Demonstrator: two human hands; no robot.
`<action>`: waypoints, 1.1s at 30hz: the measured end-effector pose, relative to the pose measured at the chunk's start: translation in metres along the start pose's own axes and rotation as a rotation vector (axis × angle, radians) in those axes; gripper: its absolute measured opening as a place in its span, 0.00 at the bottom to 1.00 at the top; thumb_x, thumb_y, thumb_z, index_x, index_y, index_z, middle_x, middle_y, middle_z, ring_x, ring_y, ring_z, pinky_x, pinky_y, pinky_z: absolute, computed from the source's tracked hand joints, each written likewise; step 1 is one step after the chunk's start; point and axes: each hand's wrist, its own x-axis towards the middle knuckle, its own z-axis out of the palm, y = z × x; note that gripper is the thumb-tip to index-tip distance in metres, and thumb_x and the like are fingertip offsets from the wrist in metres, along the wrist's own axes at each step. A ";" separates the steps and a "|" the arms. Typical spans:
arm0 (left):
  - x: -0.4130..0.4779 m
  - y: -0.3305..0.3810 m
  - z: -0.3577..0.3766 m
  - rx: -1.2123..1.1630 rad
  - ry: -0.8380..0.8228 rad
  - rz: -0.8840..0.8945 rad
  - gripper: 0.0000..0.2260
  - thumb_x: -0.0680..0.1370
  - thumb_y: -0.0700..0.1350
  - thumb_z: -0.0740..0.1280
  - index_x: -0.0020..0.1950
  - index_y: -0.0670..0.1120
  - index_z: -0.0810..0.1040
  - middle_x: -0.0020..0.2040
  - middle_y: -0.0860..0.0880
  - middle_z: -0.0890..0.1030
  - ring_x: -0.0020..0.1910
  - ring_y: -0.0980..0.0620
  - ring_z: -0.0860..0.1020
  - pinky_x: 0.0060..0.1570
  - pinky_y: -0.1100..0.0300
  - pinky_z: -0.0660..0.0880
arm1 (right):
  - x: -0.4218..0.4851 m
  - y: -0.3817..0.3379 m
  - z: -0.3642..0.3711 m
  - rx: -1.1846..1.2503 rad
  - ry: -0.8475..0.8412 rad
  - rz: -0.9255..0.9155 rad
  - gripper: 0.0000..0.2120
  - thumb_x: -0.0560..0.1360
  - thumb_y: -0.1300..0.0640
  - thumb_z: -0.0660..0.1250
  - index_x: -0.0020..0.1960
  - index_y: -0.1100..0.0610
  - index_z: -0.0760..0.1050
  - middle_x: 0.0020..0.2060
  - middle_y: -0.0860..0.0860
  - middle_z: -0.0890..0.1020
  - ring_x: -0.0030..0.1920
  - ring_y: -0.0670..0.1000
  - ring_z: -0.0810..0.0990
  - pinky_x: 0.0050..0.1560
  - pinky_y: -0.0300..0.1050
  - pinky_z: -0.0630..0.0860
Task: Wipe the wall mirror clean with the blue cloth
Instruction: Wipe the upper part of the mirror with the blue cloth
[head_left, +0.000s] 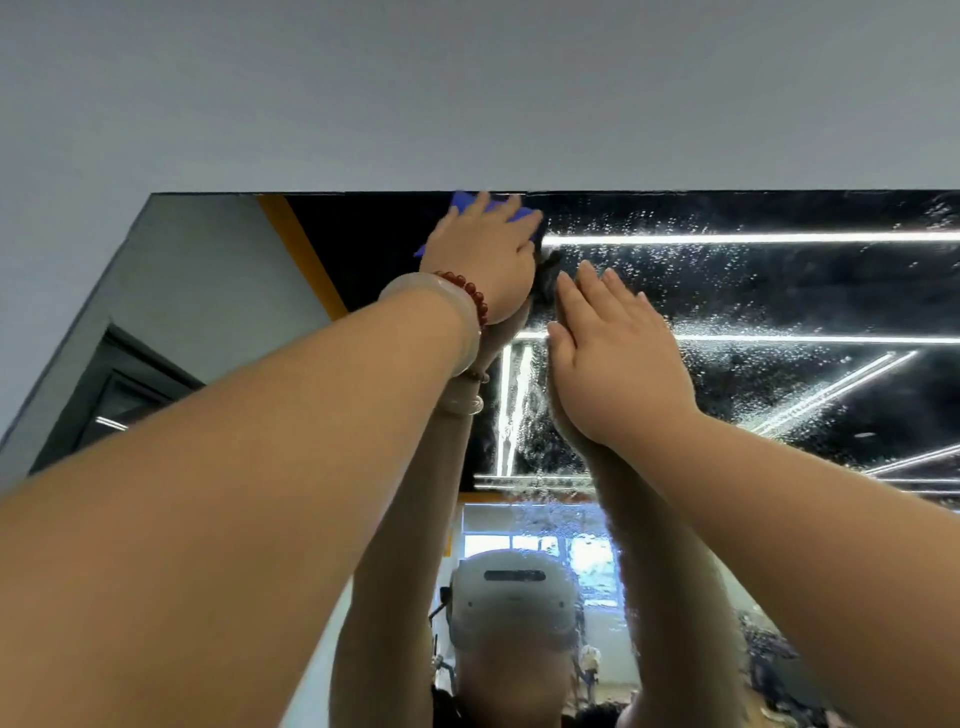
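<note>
**Step in hand (judged):** wiping the top band of glass, where the wall (467, 93) meets the upper edge of the wall mirror (779, 291). Done well, it calls for overlapping strokes carried from the clear left part into the wet right part. Pressure should be even through the whole palm, and the cloth turned to a drier face once it smears. The top edge wants a fingertip run, as drops likely gather there. The bracing hand will probably leave prints unless its patch is wiped last

**Wall:** flat, matt, pale grey; fills the upper half of the frame

**Wall mirror:** large, flat, square-cornered, with a thin dark edge and no frame visible; hard and glossy; spans centre and right of frame

**Left hand** (485, 249): upper centre; fingers spread and nearly straight, pressing the cloth flat to the glass, not curled round it

**Right hand** (613, 358): centre of frame; fingers straight and close together, palm flat on the mirror, holding nothing

**Blue cloth** (465, 202): thin, soft, vivid blue; at the mirror's top edge, mostly covered by the left hand, corners showing

**Bangle** (457, 312): smooth, pale, milky ring on the left wrist

**Bead bracelet** (475, 296): small round dark-red beads beside the bangle

**Droplets** (649, 223): fine beaded spray, dense to the right of both hands
</note>
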 end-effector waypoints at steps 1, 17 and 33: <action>-0.002 -0.002 -0.001 0.004 -0.013 0.102 0.21 0.84 0.49 0.49 0.78 0.54 0.56 0.79 0.51 0.54 0.78 0.48 0.50 0.75 0.49 0.47 | 0.000 0.000 0.001 0.002 0.006 -0.003 0.26 0.84 0.48 0.46 0.80 0.54 0.50 0.79 0.52 0.51 0.79 0.51 0.48 0.78 0.50 0.45; 0.022 -0.017 -0.005 0.095 -0.055 0.117 0.23 0.83 0.55 0.48 0.79 0.56 0.52 0.79 0.52 0.53 0.78 0.48 0.49 0.75 0.45 0.47 | -0.002 -0.001 0.000 -0.001 -0.002 0.008 0.26 0.84 0.48 0.46 0.80 0.53 0.49 0.79 0.51 0.50 0.79 0.51 0.47 0.77 0.49 0.44; 0.006 -0.007 -0.003 0.038 -0.036 0.242 0.22 0.84 0.54 0.49 0.78 0.58 0.54 0.79 0.55 0.54 0.78 0.51 0.49 0.75 0.48 0.45 | -0.002 -0.002 0.001 0.014 0.040 0.003 0.28 0.82 0.47 0.44 0.78 0.56 0.56 0.79 0.54 0.54 0.78 0.54 0.51 0.77 0.51 0.47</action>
